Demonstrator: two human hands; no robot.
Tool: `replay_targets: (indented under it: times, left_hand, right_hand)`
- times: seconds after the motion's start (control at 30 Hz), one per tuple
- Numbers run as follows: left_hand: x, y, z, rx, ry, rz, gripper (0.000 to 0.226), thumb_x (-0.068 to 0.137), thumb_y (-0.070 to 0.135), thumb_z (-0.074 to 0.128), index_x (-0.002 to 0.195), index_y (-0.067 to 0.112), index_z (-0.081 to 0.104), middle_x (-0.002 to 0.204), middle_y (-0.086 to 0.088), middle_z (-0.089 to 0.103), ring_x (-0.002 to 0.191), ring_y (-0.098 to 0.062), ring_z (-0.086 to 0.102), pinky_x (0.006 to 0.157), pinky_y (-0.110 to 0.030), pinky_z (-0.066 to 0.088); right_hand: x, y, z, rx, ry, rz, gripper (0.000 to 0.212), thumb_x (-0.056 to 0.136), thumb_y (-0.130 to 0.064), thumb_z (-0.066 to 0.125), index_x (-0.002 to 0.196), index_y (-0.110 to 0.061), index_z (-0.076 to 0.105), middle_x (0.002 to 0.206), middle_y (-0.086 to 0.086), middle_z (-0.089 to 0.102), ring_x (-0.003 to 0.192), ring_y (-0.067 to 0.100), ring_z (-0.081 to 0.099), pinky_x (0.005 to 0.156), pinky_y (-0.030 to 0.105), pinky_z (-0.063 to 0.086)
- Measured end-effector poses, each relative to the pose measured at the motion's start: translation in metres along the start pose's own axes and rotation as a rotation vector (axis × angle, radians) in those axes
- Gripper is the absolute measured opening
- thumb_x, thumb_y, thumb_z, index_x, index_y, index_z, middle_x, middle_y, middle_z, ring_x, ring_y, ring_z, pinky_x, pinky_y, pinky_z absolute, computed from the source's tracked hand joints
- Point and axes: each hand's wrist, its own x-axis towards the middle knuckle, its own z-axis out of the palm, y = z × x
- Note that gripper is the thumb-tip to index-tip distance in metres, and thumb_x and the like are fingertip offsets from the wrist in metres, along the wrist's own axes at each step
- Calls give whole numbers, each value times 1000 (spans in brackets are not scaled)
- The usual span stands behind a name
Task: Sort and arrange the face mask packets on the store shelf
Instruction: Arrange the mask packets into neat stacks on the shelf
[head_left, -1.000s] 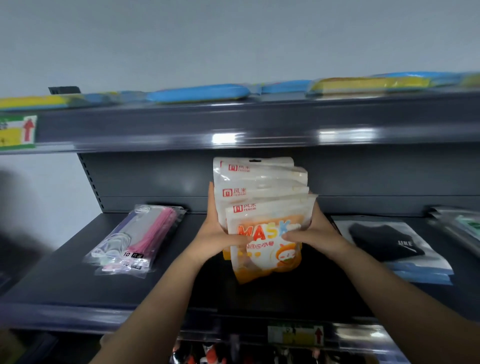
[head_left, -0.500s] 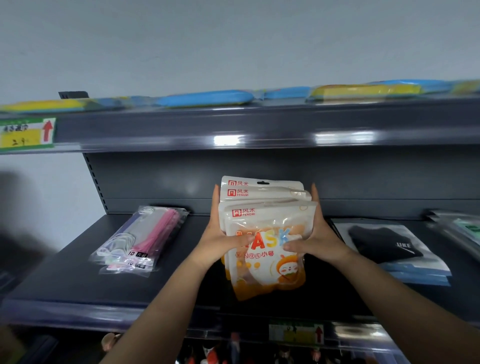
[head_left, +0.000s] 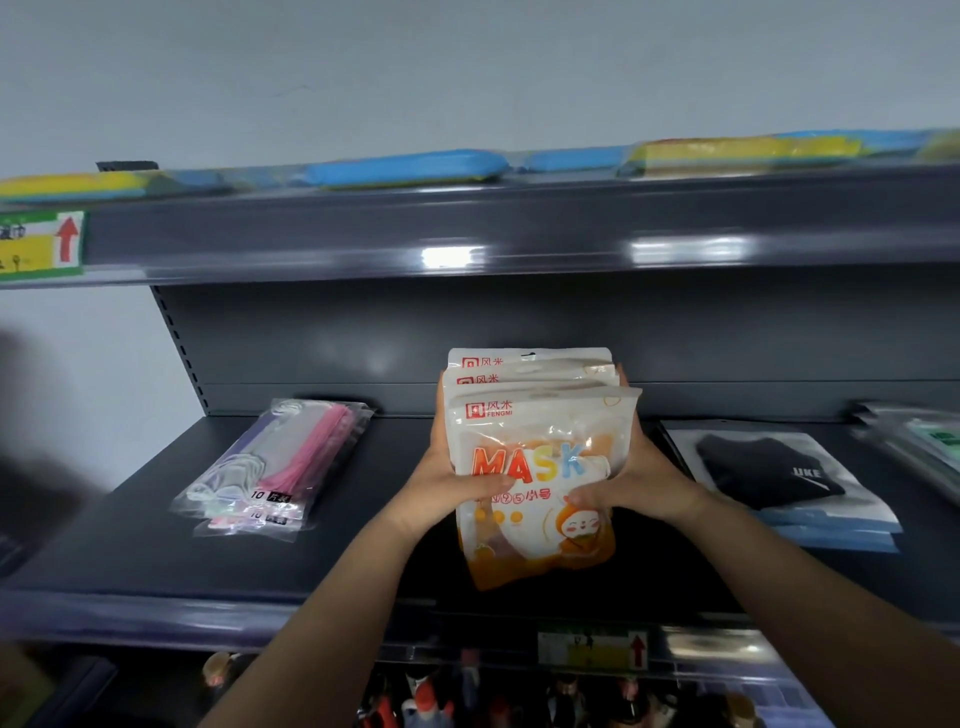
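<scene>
Stack of orange-and-white mask packets (head_left: 537, 467) held upright over middle of dark shelf (head_left: 130, 551), between both hands. Left hand (head_left: 452, 480) grips stack's left edge, thumb across front packet; right hand (head_left: 631, 480) grips right edge, fingers (head_left: 623, 376) behind stack. Clear packets of pink and pale masks (head_left: 275, 462) lie flat at shelf left. Black mask packet (head_left: 774, 470) lies flat at right. Blue and yellow packets (head_left: 405, 169) on upper shelf.
</scene>
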Motion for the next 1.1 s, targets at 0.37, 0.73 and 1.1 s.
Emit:
replay_targets:
  times: [0.37,0.73,1.1]
  left_hand:
    - [-4,-3,-2,17,-61,-48,102,62,-1,75,146,12,18,127,-7,58,108,-10,64,75,-21,55]
    - [-5,-18,-2,-2,-15,-127,79,72,-6,73,138,9,34,117,-6,65,102,-11,67,74,-22,56]
    - [4,-1,-8,43,117,-22,78,57,12,83,127,11,48,115,-4,69,106,-15,67,79,-28,56]
  right_hand:
    - [0,9,6,51,52,10,110,45,-12,87,138,-15,27,107,-3,69,99,9,69,70,25,57]
    - [-4,17,9,23,21,-7,118,43,-11,88,141,-10,22,122,1,61,110,7,63,78,21,55]
    - [15,6,17,84,118,-112,112,51,-8,85,140,-28,19,124,-7,57,112,2,61,81,23,55]
